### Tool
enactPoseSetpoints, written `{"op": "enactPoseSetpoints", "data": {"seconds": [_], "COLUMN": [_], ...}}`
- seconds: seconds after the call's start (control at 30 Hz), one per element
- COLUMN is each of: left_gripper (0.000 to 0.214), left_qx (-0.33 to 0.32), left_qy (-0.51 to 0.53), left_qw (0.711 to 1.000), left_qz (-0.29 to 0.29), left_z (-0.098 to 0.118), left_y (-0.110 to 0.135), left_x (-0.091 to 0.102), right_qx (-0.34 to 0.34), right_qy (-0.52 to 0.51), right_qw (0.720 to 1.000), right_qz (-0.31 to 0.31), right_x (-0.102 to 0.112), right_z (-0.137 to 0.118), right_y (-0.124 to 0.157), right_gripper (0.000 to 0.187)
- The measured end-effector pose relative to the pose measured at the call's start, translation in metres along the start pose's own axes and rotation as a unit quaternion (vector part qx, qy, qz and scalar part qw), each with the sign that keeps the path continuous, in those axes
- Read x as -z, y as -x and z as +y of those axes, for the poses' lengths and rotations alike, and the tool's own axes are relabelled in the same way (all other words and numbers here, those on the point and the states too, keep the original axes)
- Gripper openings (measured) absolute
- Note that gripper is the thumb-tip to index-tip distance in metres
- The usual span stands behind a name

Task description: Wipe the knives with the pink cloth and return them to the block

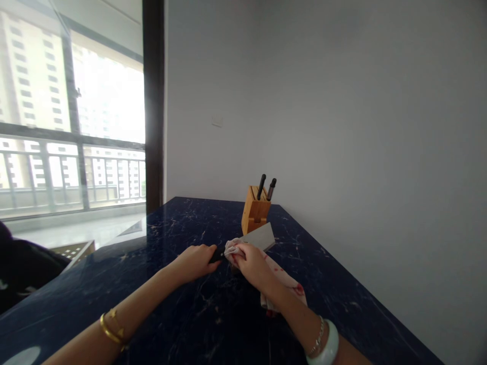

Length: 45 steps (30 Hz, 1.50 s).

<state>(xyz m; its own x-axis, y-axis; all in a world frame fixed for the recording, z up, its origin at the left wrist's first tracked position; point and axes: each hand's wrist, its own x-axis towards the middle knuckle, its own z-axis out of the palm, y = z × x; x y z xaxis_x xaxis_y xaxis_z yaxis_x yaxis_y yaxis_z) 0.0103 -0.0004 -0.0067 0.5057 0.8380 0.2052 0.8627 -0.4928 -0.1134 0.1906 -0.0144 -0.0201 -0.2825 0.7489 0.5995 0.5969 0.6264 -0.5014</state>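
Note:
My left hand (198, 261) is closed around the dark handle of a cleaver (258, 237), whose broad grey blade points away toward the knife block. My right hand (251, 263) is closed on a white cloth with red print (283, 281), pressing its bunched end against the blade near the handle. The rest of the cloth trails back under my right wrist. Both hands are low over the dark blue marble counter (182, 228).
A wooden knife block (255, 210) with two dark handles sticking out stands just behind the blade, near the grey wall. A big window with a railing is on the left. A dark shape (23, 268) sits at the far left edge.

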Motion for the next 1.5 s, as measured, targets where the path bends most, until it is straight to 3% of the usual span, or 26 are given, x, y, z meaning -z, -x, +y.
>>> {"op": "enactPoseSetpoints", "data": {"seconds": [0.2,0.4,0.63,0.87,1.03,1.27,1.5], "left_gripper": [0.038,0.04,0.039,0.039,0.037,0.036,0.037], "left_qx": [-0.005,0.006,-0.008,0.0,-0.009,0.017,0.005], "left_qy": [-0.006,0.021,0.003,0.02,0.004,0.056,0.023], "left_qw": [1.0,1.0,1.0,1.0,1.0,0.998,1.0], "left_qz": [0.003,-0.009,0.006,-0.003,0.013,-0.025,-0.004], "left_z": [0.0017,-0.0005,-0.0005,-0.0019,-0.0001,0.0003,0.0009], "left_y": [-0.001,0.0001,-0.0005,-0.0002,0.0003,0.0027,0.001], "left_x": [-0.0003,-0.0002,-0.0005,-0.0006,0.0013,0.0065,0.0039], "right_qx": [0.005,-0.008,-0.005,0.001,-0.005,0.003,0.004], "right_qy": [-0.019,0.006,-0.001,-0.006,-0.005,0.019,0.026], "right_qw": [0.999,1.0,0.999,1.0,0.999,0.999,0.998], "right_qz": [0.032,0.006,0.046,0.03,0.051,0.027,0.052], "right_x": [0.0009,-0.0021,-0.0034,-0.0051,-0.0049,-0.0064,-0.0048], "right_z": [-0.0022,-0.0005,-0.0028,-0.0006,-0.0034,-0.0046,-0.0068], "right_y": [-0.0011,0.0022,0.0003,0.002,0.0007,0.0027,0.0006], "right_gripper": [0.021,0.018,0.019,0.019,0.02,0.021,0.021]}}
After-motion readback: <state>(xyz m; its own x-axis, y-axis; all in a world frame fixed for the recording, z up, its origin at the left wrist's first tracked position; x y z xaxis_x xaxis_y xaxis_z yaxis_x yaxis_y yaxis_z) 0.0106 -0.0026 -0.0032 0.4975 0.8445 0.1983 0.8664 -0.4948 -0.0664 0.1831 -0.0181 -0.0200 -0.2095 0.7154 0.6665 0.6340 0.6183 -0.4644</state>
